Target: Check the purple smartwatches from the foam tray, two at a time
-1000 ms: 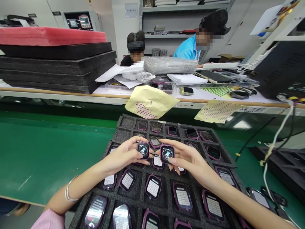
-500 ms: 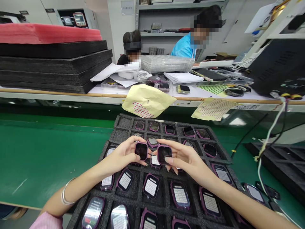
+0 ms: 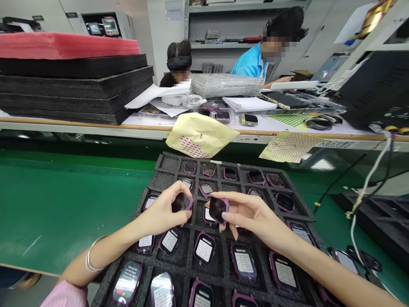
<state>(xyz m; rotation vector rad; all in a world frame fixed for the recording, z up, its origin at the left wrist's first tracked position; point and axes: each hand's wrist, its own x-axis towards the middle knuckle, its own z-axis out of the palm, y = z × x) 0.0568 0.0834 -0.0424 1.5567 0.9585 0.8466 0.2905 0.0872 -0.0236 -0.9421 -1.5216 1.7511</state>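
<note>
My left hand (image 3: 170, 207) grips a purple-rimmed smartwatch (image 3: 181, 202) by its edges, its dark screen tilted. Another purple watch (image 3: 217, 209), also dark, is pinched between the thumb and fingers of my right hand (image 3: 247, 211). Both hands hover over a black foam tray (image 3: 220, 238) divided into compartments. Many purple watches lie in it. Nearer ones, such as the watch (image 3: 204, 248) below my hands, show white grid-like screens, while several in the back row, such as one watch (image 3: 230, 173), are dark.
Under the tray is a green table (image 3: 64, 204). Black foam sheets (image 3: 70, 89) with a red foam sheet (image 3: 70, 46) on top stand on the back shelf. White cables (image 3: 367, 192) hang at the right, near another black tray (image 3: 377, 217). Two people are beyond the shelf.
The two watches have moved apart and turned in my fingers. My left hand now wraps its watch from the side, and the right watch is tilted more.
</note>
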